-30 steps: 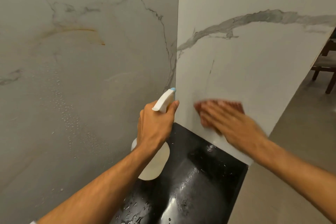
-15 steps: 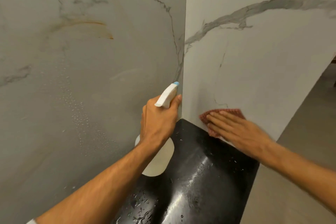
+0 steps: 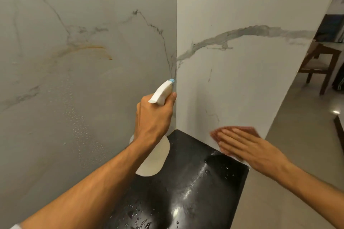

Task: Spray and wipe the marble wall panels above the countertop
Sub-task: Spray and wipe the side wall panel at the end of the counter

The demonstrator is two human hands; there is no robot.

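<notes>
Marble wall panels, white with grey veins, rise beyond both hands above a wet black worktop. Left hand grips a white spray bottle. Right hand, flat and open, has slid the reddish cloth down to the panel's bottom edge, likely finishing this strip.

The left hand covers the spray bottle's neck and trigger. The right hand hides most of the reddish cloth. The worktop's near part runs past the bottom edge, and the chair is partly behind the wall panel.
</notes>
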